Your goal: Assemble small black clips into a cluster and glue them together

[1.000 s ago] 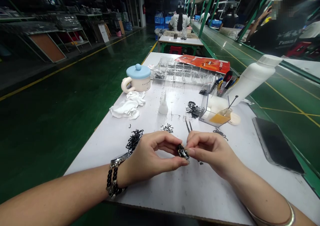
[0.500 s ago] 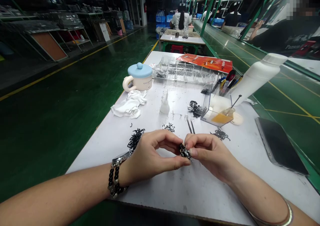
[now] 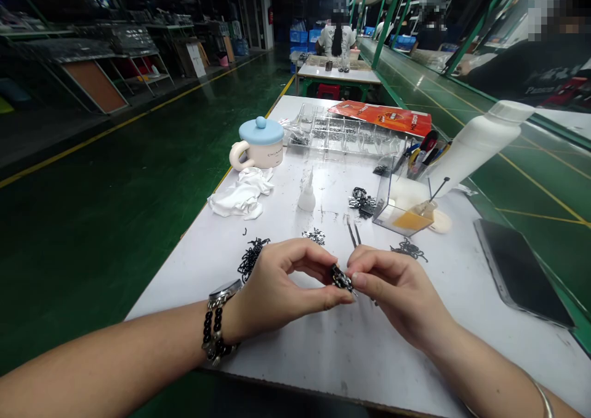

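1. Our left hand pinches the small black part between thumb and fingers, on our side of the tweezers.
2. Our right hand meets its edge; whether those fingertips grip, we cannot tell.
3. We judge it light, stiff, perhaps slippery, best held by its outer edges.
4. Beyond the tweezers, leftward, stands the nozzle bottle.

White surface spans ctr & lower R of frame. On it: upper ctr, clear compartmented tray; L of ctr, blue-lidded mug, white cloth just below; mid-frame, nozzle btl, tweezers, blk curved pcs; R, clear box, dk phone.
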Demonstrator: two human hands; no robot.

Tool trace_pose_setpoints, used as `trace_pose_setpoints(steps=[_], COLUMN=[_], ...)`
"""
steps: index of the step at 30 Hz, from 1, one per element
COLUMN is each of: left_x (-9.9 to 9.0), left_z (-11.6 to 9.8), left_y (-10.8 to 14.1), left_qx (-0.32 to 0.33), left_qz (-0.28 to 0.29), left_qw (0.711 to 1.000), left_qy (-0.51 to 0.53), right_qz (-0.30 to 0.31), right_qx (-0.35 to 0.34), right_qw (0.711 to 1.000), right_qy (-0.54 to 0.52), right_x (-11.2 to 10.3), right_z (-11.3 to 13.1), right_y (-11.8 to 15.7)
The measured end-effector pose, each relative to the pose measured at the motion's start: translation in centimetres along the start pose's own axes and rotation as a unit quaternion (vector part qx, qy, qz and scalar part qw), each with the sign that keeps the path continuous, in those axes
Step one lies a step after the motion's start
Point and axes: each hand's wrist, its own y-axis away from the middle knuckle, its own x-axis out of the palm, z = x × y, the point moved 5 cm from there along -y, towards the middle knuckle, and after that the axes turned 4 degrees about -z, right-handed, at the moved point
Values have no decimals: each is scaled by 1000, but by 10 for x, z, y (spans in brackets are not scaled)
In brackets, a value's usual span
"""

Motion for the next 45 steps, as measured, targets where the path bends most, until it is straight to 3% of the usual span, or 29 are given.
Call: trace_pose_setpoints(steps=[6,11,21,33,45], left_x=[-2,-2,-1,-3,-1], left_z=[0,1,-10,-12,-13], left_y=[-1,2,2,2,1], left_qx=[31,58,147,134,144], left_qz=[-17,-17,-15,-22,-13], left_qw=[999,998,988,988,986], left_qy=[-4,-8,-44,-77,-83], right_qz=[-46,-47,-24,-6,-37], right_qx=[-56,-128,-79,-103,-85], right_qw=[993,980,997,991,995], right_qy=[91,147,-1,91,46], right_x=[2,4,5,11,9], right_z=[3,9,-10,-4,-11], right_y=[6,13,7,10,9])
